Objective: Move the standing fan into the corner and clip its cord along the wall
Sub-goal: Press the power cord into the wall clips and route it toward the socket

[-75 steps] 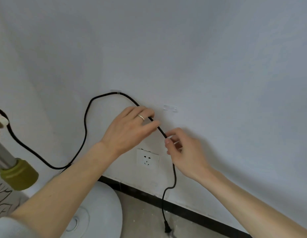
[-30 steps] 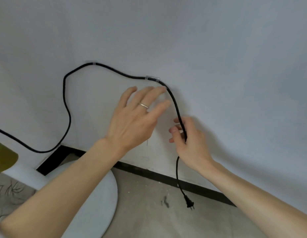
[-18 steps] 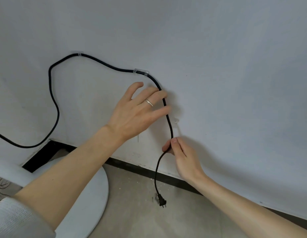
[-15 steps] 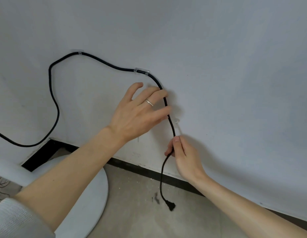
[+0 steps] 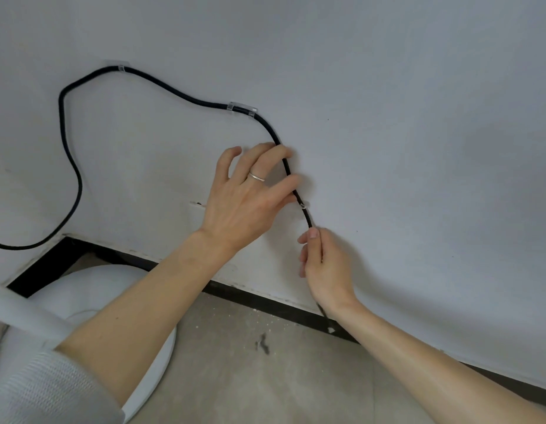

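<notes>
The fan's black cord (image 5: 180, 94) runs along the white wall through a clear clip (image 5: 121, 68) at upper left and a second clear clip (image 5: 241, 108), then bends down into a third small clip (image 5: 303, 205). My left hand (image 5: 250, 194), wearing a ring, lies flat with fingers spread, its fingertips pressing the cord against the wall just above that third clip. My right hand (image 5: 323, 264) pinches the cord just below the clip and holds it taut. The cord's plug end is hidden behind my right wrist. The fan's round white base (image 5: 91, 289) stands at lower left, in the corner.
A white wall socket plate (image 5: 196, 216) shows partly behind my left hand. A black skirting strip (image 5: 265, 301) runs along the foot of the wall. The floor (image 5: 281, 377) is bare grey concrete with a dark smudge. The fan's white pole (image 5: 24, 313) crosses the lower left.
The cord now sits in a third clip below the second one. My right hand has slid down the cord and pulled it straight, and the plug has gone out of sight.
</notes>
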The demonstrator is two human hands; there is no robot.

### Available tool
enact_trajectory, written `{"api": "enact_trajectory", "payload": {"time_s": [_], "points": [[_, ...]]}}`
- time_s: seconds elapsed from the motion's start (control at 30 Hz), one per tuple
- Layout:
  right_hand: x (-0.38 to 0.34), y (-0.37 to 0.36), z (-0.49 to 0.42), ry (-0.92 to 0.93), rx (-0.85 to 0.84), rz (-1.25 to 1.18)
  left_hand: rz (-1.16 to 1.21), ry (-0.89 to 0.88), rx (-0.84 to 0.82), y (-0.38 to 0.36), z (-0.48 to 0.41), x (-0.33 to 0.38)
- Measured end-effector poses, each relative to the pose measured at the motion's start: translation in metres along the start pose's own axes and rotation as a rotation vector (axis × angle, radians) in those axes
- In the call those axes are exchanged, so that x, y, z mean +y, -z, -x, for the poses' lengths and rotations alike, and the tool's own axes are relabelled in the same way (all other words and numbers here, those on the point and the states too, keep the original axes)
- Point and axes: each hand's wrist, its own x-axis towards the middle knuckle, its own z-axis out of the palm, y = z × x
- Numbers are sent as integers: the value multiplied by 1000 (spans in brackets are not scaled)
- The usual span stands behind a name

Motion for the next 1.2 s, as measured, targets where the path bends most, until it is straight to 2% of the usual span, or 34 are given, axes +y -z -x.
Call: {"api": "enact_trajectory", "payload": {"time_s": [0.13, 0.33, 0.4, 0.5, 0.63, 0.73, 0.83, 0.93, 1.03, 1.13, 1.2], "points": [[5, -17, -1, -34, -130, 44, 1, -35, 6, 0, 3, -5], [5, -23, -8, -69, -190, 6, 60, -74, 42, 2, 12, -9], [8, -22, -7, -86, -230, 4, 107, 41, -5, 4, 36, -8], [16, -26, -7, -84, -278, 69, 161, 334, -145, 9, 89, -3], [25, -37, -8, -158, -348, 129, 240, 724, -416, 19, 148, 11], [29, -51, -7, -215, -397, 134, 380, 1037, -693, 21, 176, 22], [24, -59, -4, -298, -399, 9, 535, 1152, -920, 20, 195, 34], [19, -63, 0, -299, -371, -39, 733, 1314, -1036, 12, 204, 44], [20, -64, 2, -310, -391, -75, 906, 1452, -1055, -6, 209, 56], [19, -62, -3, -299, -411, -73, 938, 1406, -1036, -17, 204, 66], [18, -60, -8, -224, -380, 72, 1004, 1446, -994, -24, 202, 73]]}}
